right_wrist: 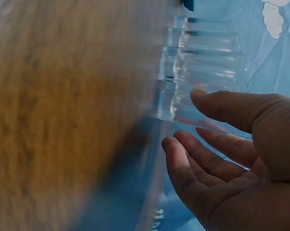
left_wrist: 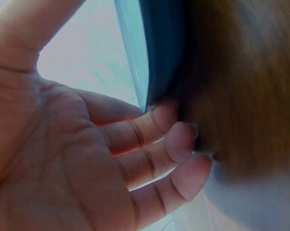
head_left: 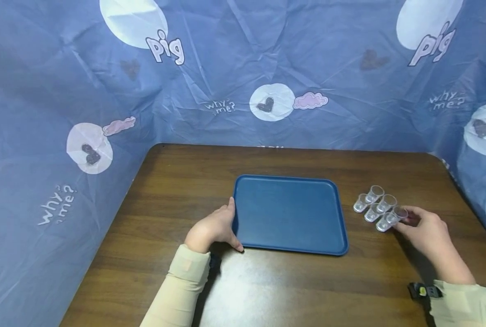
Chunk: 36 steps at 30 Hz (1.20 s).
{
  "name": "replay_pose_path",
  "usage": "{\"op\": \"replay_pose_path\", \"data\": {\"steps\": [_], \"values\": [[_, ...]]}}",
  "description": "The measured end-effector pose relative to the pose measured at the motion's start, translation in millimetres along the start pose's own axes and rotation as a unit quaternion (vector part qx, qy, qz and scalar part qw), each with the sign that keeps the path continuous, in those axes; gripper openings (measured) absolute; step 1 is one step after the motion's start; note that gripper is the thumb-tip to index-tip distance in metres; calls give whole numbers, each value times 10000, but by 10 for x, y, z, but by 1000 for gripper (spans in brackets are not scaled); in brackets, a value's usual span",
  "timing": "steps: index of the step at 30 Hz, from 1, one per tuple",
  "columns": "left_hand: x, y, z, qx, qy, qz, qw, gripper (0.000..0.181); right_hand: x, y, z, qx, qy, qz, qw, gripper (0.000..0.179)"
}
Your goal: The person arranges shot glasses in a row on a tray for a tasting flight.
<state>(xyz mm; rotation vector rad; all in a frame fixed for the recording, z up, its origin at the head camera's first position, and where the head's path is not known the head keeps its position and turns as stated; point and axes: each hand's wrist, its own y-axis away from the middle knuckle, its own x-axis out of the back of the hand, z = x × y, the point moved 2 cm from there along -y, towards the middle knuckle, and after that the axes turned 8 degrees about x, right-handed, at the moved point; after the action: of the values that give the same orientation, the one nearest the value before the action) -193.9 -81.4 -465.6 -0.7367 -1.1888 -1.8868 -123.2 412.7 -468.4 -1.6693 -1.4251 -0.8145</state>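
A blue rectangular tray (head_left: 288,213) lies flat on the wooden table. At its near left corner is my left hand (head_left: 216,227), thumb by the front edge and fingers along the left side. The left wrist view shows loosely bent fingertips (left_wrist: 181,142) against the tray's outer wall. To the right of the tray, several small clear shot glasses (head_left: 372,212) stand close together in two rows. My right hand (head_left: 428,231) holds the glass at the right end (head_left: 399,215) between thumb and fingers. From the right wrist, the thumb (right_wrist: 221,101) overlaps this glass's side.
The brown table (head_left: 177,190) has rounded far corners. A blue printed cloth (head_left: 218,59) hangs behind it and along both sides. A strip of bare wood separates the tray from the glasses.
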Motion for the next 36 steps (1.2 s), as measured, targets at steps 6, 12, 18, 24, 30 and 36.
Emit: {"op": "replay_pose_path", "data": {"steps": [6, 12, 18, 24, 30, 36], "values": [[-2, -12, -10, 19, -46, 27, 10000, 146, -50, 7, 24, -106, -30, 96, 9999, 40], [15, -8, 4, 49, -10, 14, 10000, 146, -38, 3, 32, 16, 15, 371, 9993, 35], [13, -17, -2, 41, -22, 26, 10000, 147, -39, -5, 26, 62, -103, 324, 9994, 38], [-17, -19, -14, -60, -40, 116, 9999, 146, -45, 14, -1, -21, -97, 373, 9993, 38], [-23, -19, -10, -99, -28, 150, 9998, 143, -7, 47, -14, -103, -143, 744, 9971, 36], [-5, -30, 9, -99, -42, 160, 9998, 144, 100, 70, -17, -365, -117, 1063, 9936, 40]]}}
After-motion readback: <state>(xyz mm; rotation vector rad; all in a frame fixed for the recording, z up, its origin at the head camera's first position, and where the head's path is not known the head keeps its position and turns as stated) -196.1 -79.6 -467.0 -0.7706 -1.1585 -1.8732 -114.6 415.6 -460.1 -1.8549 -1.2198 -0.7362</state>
